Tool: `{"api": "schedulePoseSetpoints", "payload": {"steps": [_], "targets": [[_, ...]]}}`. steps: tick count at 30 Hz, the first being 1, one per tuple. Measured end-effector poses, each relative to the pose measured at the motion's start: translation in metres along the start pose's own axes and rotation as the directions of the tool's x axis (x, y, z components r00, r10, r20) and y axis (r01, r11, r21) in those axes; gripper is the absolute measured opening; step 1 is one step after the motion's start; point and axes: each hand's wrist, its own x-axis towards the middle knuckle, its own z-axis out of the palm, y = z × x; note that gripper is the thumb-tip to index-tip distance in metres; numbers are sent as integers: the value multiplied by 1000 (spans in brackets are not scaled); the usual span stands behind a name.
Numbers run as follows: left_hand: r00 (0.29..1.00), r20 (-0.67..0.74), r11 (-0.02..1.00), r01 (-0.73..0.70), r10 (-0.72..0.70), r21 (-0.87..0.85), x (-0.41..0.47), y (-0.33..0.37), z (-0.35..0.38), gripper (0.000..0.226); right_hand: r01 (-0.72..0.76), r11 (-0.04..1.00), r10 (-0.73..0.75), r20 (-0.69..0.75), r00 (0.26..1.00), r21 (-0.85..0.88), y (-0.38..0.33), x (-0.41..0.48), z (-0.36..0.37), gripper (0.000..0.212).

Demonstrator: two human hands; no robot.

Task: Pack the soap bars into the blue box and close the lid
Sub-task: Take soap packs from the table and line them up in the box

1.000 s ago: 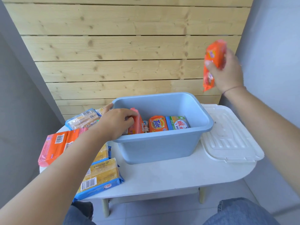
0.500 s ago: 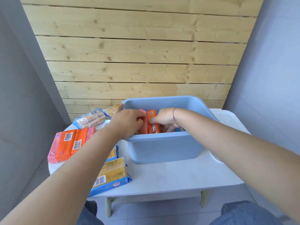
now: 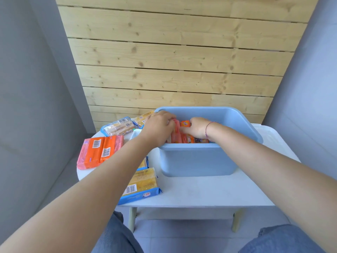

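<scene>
The blue box (image 3: 198,159) stands open on the white table (image 3: 200,190). Both hands reach inside it at its left end. My left hand (image 3: 158,127) presses on a pink soap bar (image 3: 176,132) standing on edge. My right hand (image 3: 196,127) grips an orange soap bar (image 3: 185,124) right beside the pink one. More packed bars show under my right wrist. Orange and pink bars (image 3: 99,151), pale blue-wrapped bars (image 3: 118,127) and yellow bars (image 3: 141,185) lie on the table left of the box. The white lid (image 3: 268,133) is mostly hidden behind my right arm.
A wooden slat wall rises directly behind the table, with grey walls on both sides. My knees in jeans sit below the table's front edge. Bare tabletop lies in front of the box.
My right hand came down from high on the right with the orange bar and went into the box beside the pink bar. My left hand stayed on the pink bar.
</scene>
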Motion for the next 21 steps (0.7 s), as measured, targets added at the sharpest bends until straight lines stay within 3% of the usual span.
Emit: {"api": "schedulePoseSetpoints", "payload": {"steps": [3,4,6,8,9,10,11,13,15,21], "targets": [[998,42,993,43,-39,-113,-7,-3,-14,39,123,992,-128,-322,938,-37,-23,-24,-3,46],[996,84,990,54,-44,-131,-11,-6,-21,38,226,974,-211,-478,853,-25,-32,-39,2,34],[987,144,985,87,-66,-151,-14,-9,-33,30,475,877,-368,-741,562,-75,-43,-72,23,20],[985,150,984,103,-81,-145,-15,-13,-44,33,670,709,-569,-740,358,-221,-53,-107,58,17],[984,157,987,105,-85,-121,-14,-13,-45,37,715,628,-695,-634,339,-306,-54,-113,78,18],[981,173,991,103,-87,-87,-15,-14,-47,41,731,573,-797,-457,394,-369,-56,-112,99,21],[977,198,994,94,-81,-56,-16,-13,-46,42,722,559,-829,-243,504,-408,-57,-107,115,27],[964,258,997,70,-61,-24,-18,-12,-41,43,682,581,-747,40,663,-444,-59,-89,139,50],[954,300,999,32,-24,-21,-22,-12,-36,43,654,611,-710,55,702,-446,-63,-73,152,65],[943,326,997,-45,64,-65,-29,-18,-21,41,596,645,-712,-93,695,-478,-68,-56,171,72]]}}
